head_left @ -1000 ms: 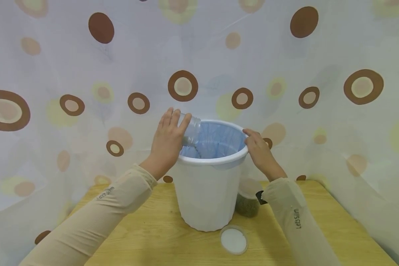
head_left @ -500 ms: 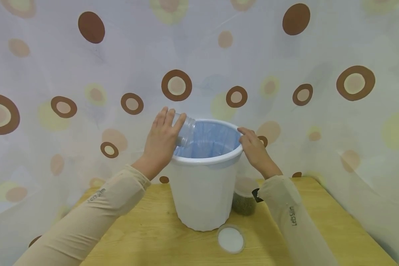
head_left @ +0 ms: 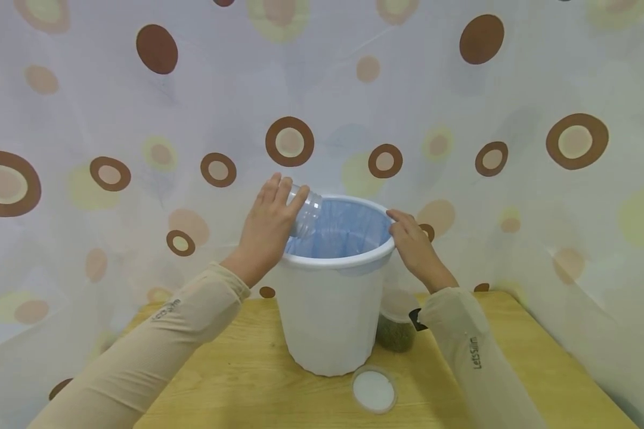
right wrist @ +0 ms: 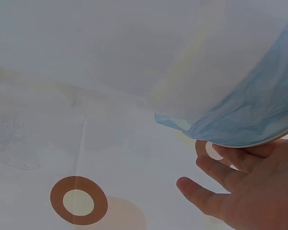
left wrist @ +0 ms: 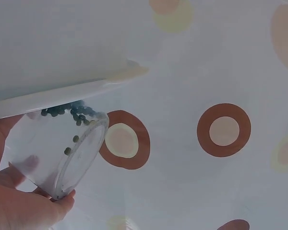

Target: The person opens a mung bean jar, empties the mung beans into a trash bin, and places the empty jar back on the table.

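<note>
My left hand (head_left: pixel 268 223) grips a clear plastic jar (head_left: pixel 310 213), tipped with its open mouth over the left side of a white trash can (head_left: pixel 330 322). Small dark green beans (left wrist: pixel 79 112) show through the jar's wall in the left wrist view, with a few loose ones near its base. A blue bag (head_left: pixel 349 223) lines the can and folds over its rim. On the can's right side, my right hand (head_left: pixel 415 247) rests against the rim; the right wrist view shows its fingers (right wrist: pixel 199 194) fairly straight and spread along the outside.
A round lid (head_left: pixel 374 390) with a white centre lies on the wooden table (head_left: pixel 236 369) before the can. Behind the can's right side stands a clear tub (head_left: pixel 397 330) with dark green contents, partly hidden. A patterned curtain (head_left: pixel 327 71) hangs behind the table.
One second ago a thin trickle of beans fell from the jar; it no longer shows. The dark contents by the jar's mouth have thinned. The right hand stays at the rim.
</note>
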Demonstrator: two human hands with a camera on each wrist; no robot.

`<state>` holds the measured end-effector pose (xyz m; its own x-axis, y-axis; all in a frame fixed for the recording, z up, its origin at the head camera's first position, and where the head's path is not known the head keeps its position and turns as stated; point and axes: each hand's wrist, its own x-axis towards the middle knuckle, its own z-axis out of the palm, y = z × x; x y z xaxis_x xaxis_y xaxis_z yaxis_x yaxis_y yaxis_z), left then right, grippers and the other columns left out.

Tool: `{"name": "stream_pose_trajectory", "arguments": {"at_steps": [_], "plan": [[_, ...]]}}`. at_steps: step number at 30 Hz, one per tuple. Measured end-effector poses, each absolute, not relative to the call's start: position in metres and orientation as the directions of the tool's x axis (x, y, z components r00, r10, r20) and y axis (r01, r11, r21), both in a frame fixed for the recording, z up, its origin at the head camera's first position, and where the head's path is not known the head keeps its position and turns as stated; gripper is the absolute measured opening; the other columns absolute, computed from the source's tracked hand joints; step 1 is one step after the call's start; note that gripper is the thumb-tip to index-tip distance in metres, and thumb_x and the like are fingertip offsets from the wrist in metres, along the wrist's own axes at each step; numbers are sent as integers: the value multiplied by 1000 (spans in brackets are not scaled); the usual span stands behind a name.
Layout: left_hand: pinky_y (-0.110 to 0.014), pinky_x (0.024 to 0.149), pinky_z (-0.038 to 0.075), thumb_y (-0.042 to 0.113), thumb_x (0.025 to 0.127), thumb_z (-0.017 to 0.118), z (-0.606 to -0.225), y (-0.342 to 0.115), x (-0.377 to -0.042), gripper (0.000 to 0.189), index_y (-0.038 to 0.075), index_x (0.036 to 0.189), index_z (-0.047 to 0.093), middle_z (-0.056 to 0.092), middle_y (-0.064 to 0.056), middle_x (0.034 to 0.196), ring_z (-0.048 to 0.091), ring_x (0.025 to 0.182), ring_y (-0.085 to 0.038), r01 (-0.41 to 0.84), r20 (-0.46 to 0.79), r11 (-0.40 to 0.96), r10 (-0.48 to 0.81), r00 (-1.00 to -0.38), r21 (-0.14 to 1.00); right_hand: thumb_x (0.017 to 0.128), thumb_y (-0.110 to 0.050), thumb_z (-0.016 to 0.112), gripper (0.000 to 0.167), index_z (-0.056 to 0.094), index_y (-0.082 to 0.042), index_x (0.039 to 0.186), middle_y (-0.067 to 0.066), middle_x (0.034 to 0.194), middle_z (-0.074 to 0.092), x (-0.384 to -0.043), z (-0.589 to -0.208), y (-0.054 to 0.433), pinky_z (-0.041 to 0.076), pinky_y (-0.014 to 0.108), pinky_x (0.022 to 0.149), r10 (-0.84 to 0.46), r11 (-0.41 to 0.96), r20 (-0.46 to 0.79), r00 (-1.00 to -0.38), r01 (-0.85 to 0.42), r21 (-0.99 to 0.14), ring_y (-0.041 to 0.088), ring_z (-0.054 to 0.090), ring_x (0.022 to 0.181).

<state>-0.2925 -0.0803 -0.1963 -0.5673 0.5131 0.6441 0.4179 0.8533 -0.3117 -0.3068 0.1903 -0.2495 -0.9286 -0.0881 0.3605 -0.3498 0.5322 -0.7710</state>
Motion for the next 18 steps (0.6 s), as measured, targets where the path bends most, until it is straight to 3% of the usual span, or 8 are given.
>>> {"name": "stream_pose_trajectory", "arguments": {"at_steps": [18], "plan": [[-45,115,22,-14,81,60,-194,-76,-296,67,7,142,42,38,-24,142,25,140,-41,386,608,852,522,-598,-353,98,-23,28,55,32,-1,148,17,154,26,-308,-250,192,20,52,114,-90,542,393,-915,-376,-752,34,21,142]]}}
